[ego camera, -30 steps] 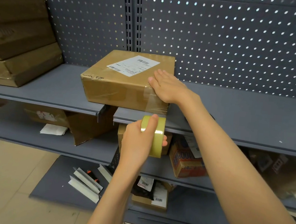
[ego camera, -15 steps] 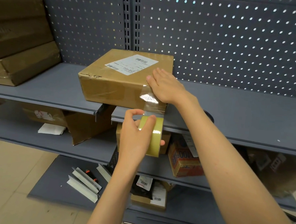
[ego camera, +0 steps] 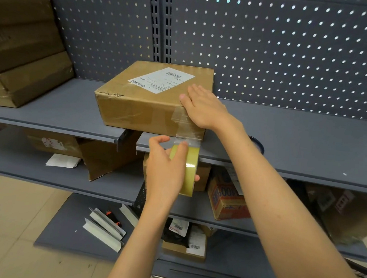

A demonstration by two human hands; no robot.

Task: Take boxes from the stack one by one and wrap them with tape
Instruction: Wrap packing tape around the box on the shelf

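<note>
A brown cardboard box (ego camera: 141,103) with a white shipping label lies on the grey shelf (ego camera: 46,107), its near right corner overhanging the shelf edge. My right hand (ego camera: 203,106) lies flat with straight fingers on the box's near right top corner, pressing on clear tape there. Below the shelf edge, my left hand (ego camera: 163,170) grips a yellowish roll of clear tape (ego camera: 189,168). A strip of tape (ego camera: 188,128) stretches from the roll up the box's front face. A stack of brown boxes (ego camera: 18,55) stands at the left of the shelf.
A perforated grey back panel (ego camera: 276,47) rises behind the shelf. Lower shelves hold a torn carton (ego camera: 107,156), a printed orange box (ego camera: 226,199), paper and small parcels. Another tape roll (ego camera: 259,144) peeks out behind my right forearm. Tiled floor lies at the lower left.
My left hand has drawn the roll downward and slightly right, pulling more tape off along the box's front face. My right hand has stayed pressed on the box corner.
</note>
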